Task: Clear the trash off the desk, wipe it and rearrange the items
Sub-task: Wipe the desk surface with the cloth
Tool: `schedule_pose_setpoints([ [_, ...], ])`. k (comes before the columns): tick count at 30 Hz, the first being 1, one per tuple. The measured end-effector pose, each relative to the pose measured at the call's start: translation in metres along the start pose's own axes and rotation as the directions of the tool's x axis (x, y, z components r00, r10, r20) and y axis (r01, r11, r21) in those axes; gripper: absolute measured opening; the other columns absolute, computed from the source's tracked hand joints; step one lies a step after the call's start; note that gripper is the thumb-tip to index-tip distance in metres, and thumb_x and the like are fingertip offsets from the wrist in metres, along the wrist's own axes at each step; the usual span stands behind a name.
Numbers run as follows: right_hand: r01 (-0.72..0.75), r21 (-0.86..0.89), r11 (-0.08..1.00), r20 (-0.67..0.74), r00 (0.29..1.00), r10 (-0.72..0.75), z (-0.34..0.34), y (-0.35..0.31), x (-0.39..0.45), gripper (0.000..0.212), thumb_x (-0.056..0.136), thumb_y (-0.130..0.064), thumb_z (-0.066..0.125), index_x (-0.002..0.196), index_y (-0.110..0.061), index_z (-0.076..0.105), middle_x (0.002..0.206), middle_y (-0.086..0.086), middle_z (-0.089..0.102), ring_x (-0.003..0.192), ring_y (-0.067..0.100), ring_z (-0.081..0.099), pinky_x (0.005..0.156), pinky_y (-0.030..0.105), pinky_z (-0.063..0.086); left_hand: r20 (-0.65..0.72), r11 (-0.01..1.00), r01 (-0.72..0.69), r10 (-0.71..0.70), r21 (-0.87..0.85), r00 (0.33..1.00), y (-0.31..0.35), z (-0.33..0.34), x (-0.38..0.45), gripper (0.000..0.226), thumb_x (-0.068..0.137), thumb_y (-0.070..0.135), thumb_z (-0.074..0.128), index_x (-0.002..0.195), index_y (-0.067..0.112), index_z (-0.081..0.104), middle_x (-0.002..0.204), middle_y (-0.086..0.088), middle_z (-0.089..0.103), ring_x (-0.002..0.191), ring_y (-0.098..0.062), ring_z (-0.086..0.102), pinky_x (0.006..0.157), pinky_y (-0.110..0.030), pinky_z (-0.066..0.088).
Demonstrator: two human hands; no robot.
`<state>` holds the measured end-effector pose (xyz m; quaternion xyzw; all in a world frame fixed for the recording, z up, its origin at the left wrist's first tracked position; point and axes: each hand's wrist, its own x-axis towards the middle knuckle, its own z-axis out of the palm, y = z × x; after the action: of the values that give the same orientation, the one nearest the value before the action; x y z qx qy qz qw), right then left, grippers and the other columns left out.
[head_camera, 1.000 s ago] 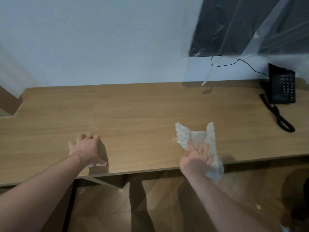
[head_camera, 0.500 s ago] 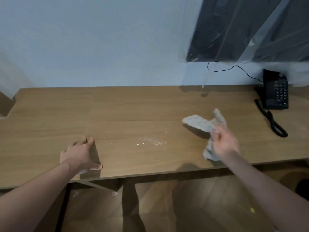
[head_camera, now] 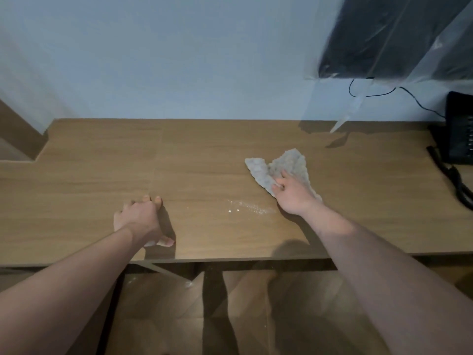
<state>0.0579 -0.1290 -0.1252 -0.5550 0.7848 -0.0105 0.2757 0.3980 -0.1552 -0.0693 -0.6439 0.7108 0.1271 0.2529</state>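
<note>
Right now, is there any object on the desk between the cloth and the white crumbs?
Nothing visible. The cloth under the right hand and the crumbs are separated only by bare desk.

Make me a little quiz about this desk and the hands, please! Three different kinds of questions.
1. True or false: the right hand holds a cloth on the desk.
2. Pick one. The white crumbs lie: A) between the two hands, B) beside the phone, C) at the desk's far left corner.
3. Fill in: the left hand rests on the ____.

Key
1. True.
2. A.
3. Desk, near its front edge, with a bit of something white showing under it.
</note>
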Motion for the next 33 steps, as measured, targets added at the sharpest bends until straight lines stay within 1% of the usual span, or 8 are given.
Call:
schedule_pose_setpoints([
  [4,0.113,-0.109,0.988,-0.043,0.992,-0.118,0.022,-0.017,-0.049,0.049,0.113,-0.036,0.033,0.162,-0.032,0.030,0.172,-0.012,0.008,0.159,0.015,0.014,0.127,0.036,0.015,0.018,1.000,0.019,-0.019,-0.002,1.000,0.002,0.000,-0.002,0.103,0.058,0.072,0.088,0.139,0.029,0.042,0.135,0.002,0.051,0.126,-0.031,0.048,0.095,-0.044,0.052],
  [7,0.096,-0.188,0.977,0.052,0.995,-0.088,0.029,-0.024,-0.099,0.055,0.112,-0.035,0.041,0.163,-0.040,0.023,0.171,-0.018,0.004,0.155,0.012,0.027,0.122,0.037,0.031,0.010,0.999,0.020,-0.020,-0.035,1.000,-0.002,0.001,-0.003,0.111,0.060,0.071,0.087,0.150,0.032,0.034,0.147,0.004,0.045,0.131,-0.031,0.045,0.097,-0.045,0.052],
  [11,0.148,-0.164,0.975,0.104,0.986,-0.132,-0.002,-0.001,-0.111,0.047,0.108,-0.033,0.051,0.154,-0.036,0.047,0.161,-0.012,0.043,0.138,0.017,0.051,0.110,0.034,0.045,0.005,0.998,0.025,-0.025,-0.057,1.000,-0.006,-0.001,-0.002,0.117,0.054,0.072,0.088,0.150,0.034,0.035,0.146,0.005,0.048,0.131,-0.030,0.048,0.097,-0.045,0.053],
  [15,-0.110,-0.130,0.985,-0.216,0.973,0.080,-0.067,0.079,-0.084,0.029,0.107,-0.031,0.050,0.128,-0.025,0.070,0.121,0.001,0.072,0.109,0.025,0.065,0.093,0.044,0.055,-0.003,0.998,0.031,-0.031,-0.061,1.000,0.000,-0.005,-0.004,0.113,0.053,0.072,0.090,0.146,0.033,0.040,0.138,0.004,0.053,0.130,-0.029,0.049,0.097,-0.044,0.053],
  [18,-0.425,-0.084,0.901,-0.268,0.881,0.391,-0.080,0.150,-0.075,0.032,0.107,-0.038,0.046,0.105,-0.018,0.070,0.090,0.008,0.068,0.085,0.026,0.063,0.081,0.047,0.057,-0.005,0.998,0.037,-0.037,-0.060,0.999,0.001,-0.004,-0.005,0.114,0.054,0.072,0.090,0.148,0.033,0.039,0.140,0.004,0.052,0.131,-0.029,0.049,0.097,-0.043,0.052],
  [21,-0.521,-0.080,0.850,-0.210,0.842,0.497,-0.036,0.179,-0.088,0.038,0.108,-0.042,0.040,0.120,-0.018,0.067,0.122,0.007,0.066,0.102,0.027,0.062,0.093,0.046,0.054,-0.004,0.997,0.038,-0.038,-0.063,0.999,0.001,-0.004,-0.004,0.116,0.052,0.072,0.090,0.149,0.032,0.039,0.141,0.004,0.051,0.131,-0.029,0.049,0.098,-0.043,0.053],
  [24,-0.505,-0.067,0.861,-0.275,0.838,0.470,0.014,0.149,-0.112,0.042,0.106,-0.043,0.041,0.145,-0.031,0.051,0.155,0.007,0.042,0.134,0.034,0.043,0.111,0.053,0.043,-0.003,0.997,0.029,-0.030,-0.070,1.000,-0.001,-0.003,-0.003,0.120,0.053,0.071,0.090,0.152,0.030,0.036,0.146,0.004,0.047,0.133,-0.029,0.047,0.098,-0.043,0.053],
  [33,-0.080,0.100,0.992,-0.244,0.964,0.103,0.082,-0.026,-0.127,0.044,0.102,-0.037,0.054,0.146,-0.037,0.053,0.129,-0.001,0.049,0.122,0.019,0.048,0.105,0.033,0.048,0.024,0.993,0.052,-0.050,-0.106,0.998,0.001,-0.003,-0.001,0.107,0.052,0.065,0.094,0.140,0.028,0.046,0.126,0.002,0.054,0.116,-0.030,0.057,0.089,-0.043,0.059],
])
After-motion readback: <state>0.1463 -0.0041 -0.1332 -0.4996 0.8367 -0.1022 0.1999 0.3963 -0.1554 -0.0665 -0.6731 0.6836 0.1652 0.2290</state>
